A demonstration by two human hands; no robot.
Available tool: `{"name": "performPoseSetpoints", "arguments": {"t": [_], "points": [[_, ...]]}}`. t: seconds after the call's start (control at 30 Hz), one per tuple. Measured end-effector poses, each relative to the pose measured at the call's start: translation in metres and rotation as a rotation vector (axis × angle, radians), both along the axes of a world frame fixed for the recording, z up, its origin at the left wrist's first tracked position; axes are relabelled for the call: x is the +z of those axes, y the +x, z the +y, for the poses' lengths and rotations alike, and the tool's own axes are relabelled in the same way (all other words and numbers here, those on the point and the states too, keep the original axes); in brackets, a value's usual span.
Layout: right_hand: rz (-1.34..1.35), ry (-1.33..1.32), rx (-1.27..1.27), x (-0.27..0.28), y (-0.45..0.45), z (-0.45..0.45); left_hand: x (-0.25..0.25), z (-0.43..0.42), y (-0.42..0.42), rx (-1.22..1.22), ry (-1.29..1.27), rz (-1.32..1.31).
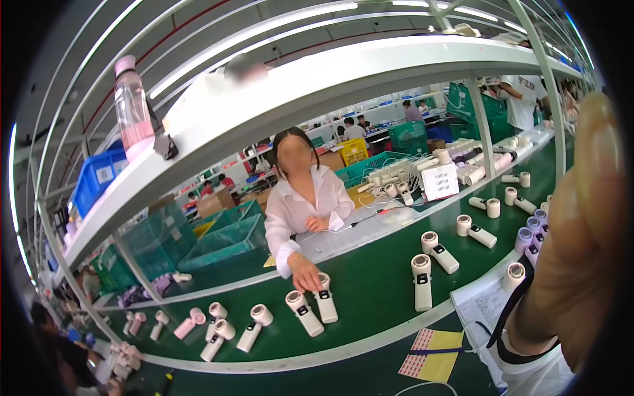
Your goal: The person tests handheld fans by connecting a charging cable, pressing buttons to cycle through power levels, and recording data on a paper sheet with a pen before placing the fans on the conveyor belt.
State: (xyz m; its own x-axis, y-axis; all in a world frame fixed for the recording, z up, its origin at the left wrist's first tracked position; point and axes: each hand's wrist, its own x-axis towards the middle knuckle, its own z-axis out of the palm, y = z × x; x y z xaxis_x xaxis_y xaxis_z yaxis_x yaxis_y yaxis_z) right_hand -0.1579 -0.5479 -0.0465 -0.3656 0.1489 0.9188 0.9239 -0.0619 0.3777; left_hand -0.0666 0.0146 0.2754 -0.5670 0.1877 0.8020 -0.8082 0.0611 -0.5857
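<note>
My right hand (568,257) is raised very close to the camera at the right edge. One digit stretches upward, the other fingers are mostly out of sight, and nothing shows in its grasp. A black band and a white sleeve (528,366) are at its wrist. Beside the wrist, a cream handheld fan-like device (514,276) stands on printed papers (470,305). Several lilac ones (525,237) cluster just behind the hand. In front lies a yellow sheet (446,366) with red labels and a dark blue pen (436,351) across it. My left hand is out of view.
A green conveyor belt (370,290) carries several cream devices (422,284). Across it, a co-worker's hand (305,274) touches one device (325,300). A white overhead shelf (396,59) spans the top, holding a pink bottle (134,109). Green crates (224,241) stand behind.
</note>
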Motion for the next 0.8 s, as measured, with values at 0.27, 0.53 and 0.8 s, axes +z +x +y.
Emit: {"name": "performPoseSetpoints", "arguments": {"t": [0.27,0.53,0.8], "points": [[0.165,-0.158,-0.083,0.132,-0.018,0.018,-0.017,-0.002,0.031,-0.034,-0.192,0.003],[0.159,-0.229,-0.115,0.141,-0.008,0.061,-0.058,0.005,0.048,-0.012,-0.295,-0.163],[0.158,-0.167,-0.281,0.102,-0.033,0.107,-0.057,0.021,0.066,-0.147,-0.301,-0.323]]}}
